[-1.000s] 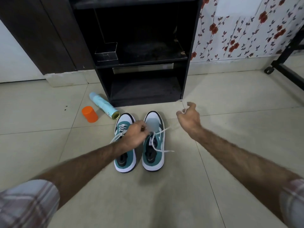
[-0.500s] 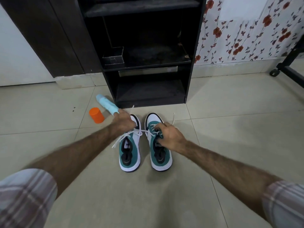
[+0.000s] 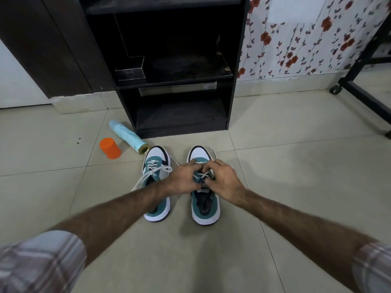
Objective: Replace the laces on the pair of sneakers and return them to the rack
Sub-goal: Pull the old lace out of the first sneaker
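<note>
Gripping laces (image 3: 202,176) (both hands curled)

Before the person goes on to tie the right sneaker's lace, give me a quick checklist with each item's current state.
1. Both hands on the right sneaker: ok; left hand and right hand meet over its lace.
2. Grip on the lace: cannot tell, fingers hide it.
3. Left sneaker lace tied: not ok, ends trail loose.
4. Rack bottom shelf free: ok.
5. Spray can and orange cap clear of the sneakers: not ok, the can's end lies at the left sneaker's toe.
</note>
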